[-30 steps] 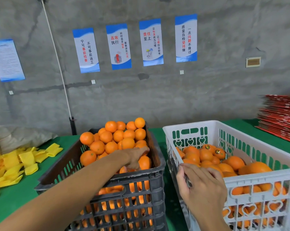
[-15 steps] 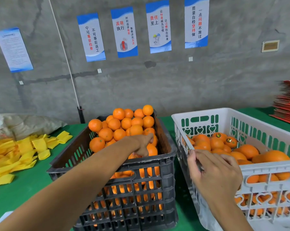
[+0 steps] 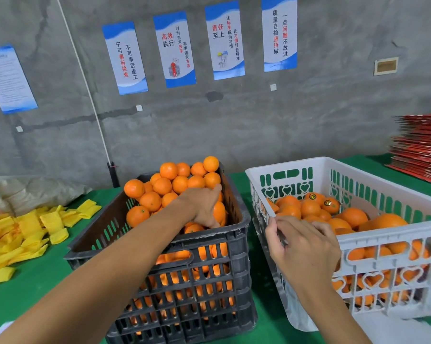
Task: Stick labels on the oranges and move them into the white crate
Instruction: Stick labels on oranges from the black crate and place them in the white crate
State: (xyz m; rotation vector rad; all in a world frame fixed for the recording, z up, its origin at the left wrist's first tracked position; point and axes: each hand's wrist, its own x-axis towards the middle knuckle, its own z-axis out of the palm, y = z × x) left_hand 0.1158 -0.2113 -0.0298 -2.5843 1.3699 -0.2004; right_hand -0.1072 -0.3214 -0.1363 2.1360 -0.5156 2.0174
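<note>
Head view: green table (image 3: 36, 281) against a grey concrete wall (image 3: 308, 115); left hand (image 3: 204, 207) grips an orange (image 3: 219, 212) in the black crate (image 3: 234, 234), right hand (image 3: 306, 247) pinches something unclear beside the white crate (image 3: 395, 232).

A green table cover (image 3: 31, 289) fills the lower part of the frame. At the left edge lies a heap of yellow foam sleeves (image 3: 23, 234), and behind it a pale sack (image 3: 28, 192). A grey concrete wall (image 3: 234, 120) takes the upper half; four blue-and-white posters (image 3: 174, 49) with Chinese writing hang across its top, and a fifth notice (image 3: 10, 79) at upper left. A white cord (image 3: 85, 83) slants down the wall. At the right edge sits a stack of red flat cartons (image 3: 420, 147).
</note>
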